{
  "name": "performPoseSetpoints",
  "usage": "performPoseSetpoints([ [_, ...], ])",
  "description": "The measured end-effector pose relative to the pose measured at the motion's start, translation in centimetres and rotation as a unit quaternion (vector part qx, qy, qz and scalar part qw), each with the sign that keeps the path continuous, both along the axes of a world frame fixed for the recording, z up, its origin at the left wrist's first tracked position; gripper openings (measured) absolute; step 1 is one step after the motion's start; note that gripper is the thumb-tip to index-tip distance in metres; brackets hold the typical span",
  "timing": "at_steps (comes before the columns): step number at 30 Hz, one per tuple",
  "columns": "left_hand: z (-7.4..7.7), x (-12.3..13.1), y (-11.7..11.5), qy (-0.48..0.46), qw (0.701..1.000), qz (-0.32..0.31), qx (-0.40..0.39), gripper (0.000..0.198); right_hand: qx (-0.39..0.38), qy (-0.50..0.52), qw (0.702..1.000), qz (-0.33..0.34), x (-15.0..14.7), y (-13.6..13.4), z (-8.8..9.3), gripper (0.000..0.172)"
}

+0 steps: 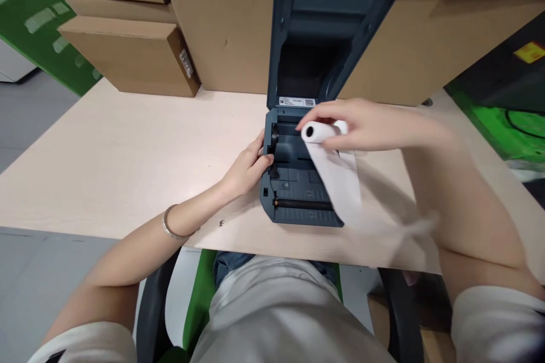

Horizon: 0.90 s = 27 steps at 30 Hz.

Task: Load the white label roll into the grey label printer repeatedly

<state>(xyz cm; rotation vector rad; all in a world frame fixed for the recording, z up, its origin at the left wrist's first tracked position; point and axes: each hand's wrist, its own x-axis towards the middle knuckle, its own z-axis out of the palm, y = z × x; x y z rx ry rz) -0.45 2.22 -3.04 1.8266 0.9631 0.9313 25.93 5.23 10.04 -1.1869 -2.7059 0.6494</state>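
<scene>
A dark blue-grey label printer (283, 216) lies on the table with its lid (327, 28) raised upright. My left hand (249, 167) grips the printer's left side, thumb over the edge and fingers along the outer wall. Above the open bay, my right hand (353, 125) holds a white paper roll (321, 131) between thumb and fingers. A loose strip of paper (340, 187) hangs from the roll across the right side of the bay, its end blurred. A black roller (302, 204) runs along the front of the bay. The right part of the bay is hidden behind paper and hand.
Large cardboard boxes (221, 34) stand along the back of the wooden table (140, 159). A smaller cardboard box (123, 57) is at the back left. A dark object with a yellow label (530, 52) stands at the right. Chair armrests (155, 300) flank my body.
</scene>
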Motion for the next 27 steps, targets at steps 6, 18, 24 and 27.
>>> performPoseSetpoints([
  [6,0.1,-0.1,0.0,0.005,1.000,-0.006,0.010,0.072,0.116,-0.199,0.973,0.006,-5.3,2.4,-4.6,0.041],
  [18,0.2,-0.1,-0.2,0.007,1.000,0.002,-0.009,0.073,0.160,-0.062,0.985,0.011,-2.0,-0.4,-5.5,0.039],
  [24,0.1,0.0,0.0,-0.001,1.000,-0.009,-0.003,0.075,0.072,0.087,0.992,0.059,1.2,-5.8,-6.3,0.051],
  [27,0.2,0.1,-0.1,-0.011,1.000,-0.007,-0.013,0.073,0.122,0.073,0.986,0.084,1.2,-8.6,-7.7,0.056],
])
